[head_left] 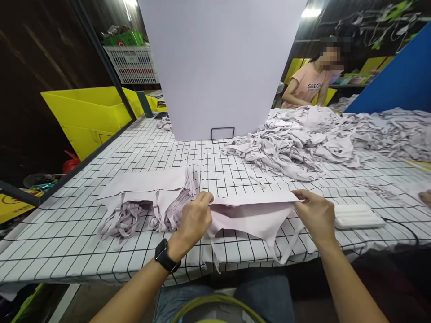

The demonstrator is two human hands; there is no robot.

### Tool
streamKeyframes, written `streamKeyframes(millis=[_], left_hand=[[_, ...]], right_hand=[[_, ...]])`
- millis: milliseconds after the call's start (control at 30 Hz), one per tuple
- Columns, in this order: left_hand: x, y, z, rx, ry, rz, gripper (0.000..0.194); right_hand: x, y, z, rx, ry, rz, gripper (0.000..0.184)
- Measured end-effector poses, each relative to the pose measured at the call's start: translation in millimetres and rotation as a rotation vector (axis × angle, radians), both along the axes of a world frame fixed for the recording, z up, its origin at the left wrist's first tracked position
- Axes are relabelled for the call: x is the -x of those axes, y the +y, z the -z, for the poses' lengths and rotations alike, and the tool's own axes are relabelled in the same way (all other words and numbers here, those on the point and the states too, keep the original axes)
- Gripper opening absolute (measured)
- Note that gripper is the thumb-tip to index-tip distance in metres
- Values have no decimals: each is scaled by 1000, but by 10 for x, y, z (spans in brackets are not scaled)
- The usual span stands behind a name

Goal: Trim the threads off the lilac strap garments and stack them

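Observation:
Stretched between my hands is a pale pinkish camisole top (252, 217), its straight band uppermost and its thin straps hanging toward the table's front edge. My left hand (197, 213), with a black watch on its wrist, pinches the band's left corner. At the opposite corner, my right hand (314, 215) grips the band between thumb and fingers. Just left of my left hand lies a neat stack of matching camisole tops (144, 184), layered at the right side, with straps bunched at the front.
A loose heap of pale garments (292, 143) spreads across the back right. A white board (225, 67) stands behind on a wire foot. A white corded device (358, 216) sits right of my right hand. Yellow bins (87, 112) flank the checked table (111, 157). Another person (308, 83) works beyond the heap.

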State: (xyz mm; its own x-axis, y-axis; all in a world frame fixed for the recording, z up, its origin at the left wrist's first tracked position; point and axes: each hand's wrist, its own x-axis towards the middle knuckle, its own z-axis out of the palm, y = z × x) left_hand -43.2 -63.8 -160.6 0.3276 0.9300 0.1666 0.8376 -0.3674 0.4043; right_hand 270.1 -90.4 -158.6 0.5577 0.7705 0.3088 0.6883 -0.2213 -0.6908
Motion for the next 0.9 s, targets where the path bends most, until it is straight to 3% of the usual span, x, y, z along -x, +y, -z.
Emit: streamKeyframes(millis=[67,167,267,367,433,533,633,733,800,900], left_hand=[[23,-91,-16,57,56,36,33],[6,-228,-28,181,167,203,31],[-47,-328,-64,209,270,362,28],[-121,-363,-165,230,247,590,4],[-203,-348,-276,209,194,681,18],[-401,-262,-509,-97,120,678,15],[-618,-86,-764,-477,104,764,27],[-733,156,-901,-513,-53,675,28],[-731,310,-873,-349,-259,510,23],[-671,430,-653,-18,-420,324,27]], right_hand=[[-42,48,-78,6,100,-5,25],[-9,127,-211,-12,234,-63,29],[113,176,-369,-66,318,-138,29],[250,185,-557,-116,369,-201,26],[338,178,-685,-123,418,-260,22],[468,175,-839,-102,493,-388,15],[569,192,-920,-111,498,-508,14],[609,204,-961,-135,486,-547,14],[590,197,-972,-166,484,-495,14],[448,160,-901,-218,513,-413,15]])
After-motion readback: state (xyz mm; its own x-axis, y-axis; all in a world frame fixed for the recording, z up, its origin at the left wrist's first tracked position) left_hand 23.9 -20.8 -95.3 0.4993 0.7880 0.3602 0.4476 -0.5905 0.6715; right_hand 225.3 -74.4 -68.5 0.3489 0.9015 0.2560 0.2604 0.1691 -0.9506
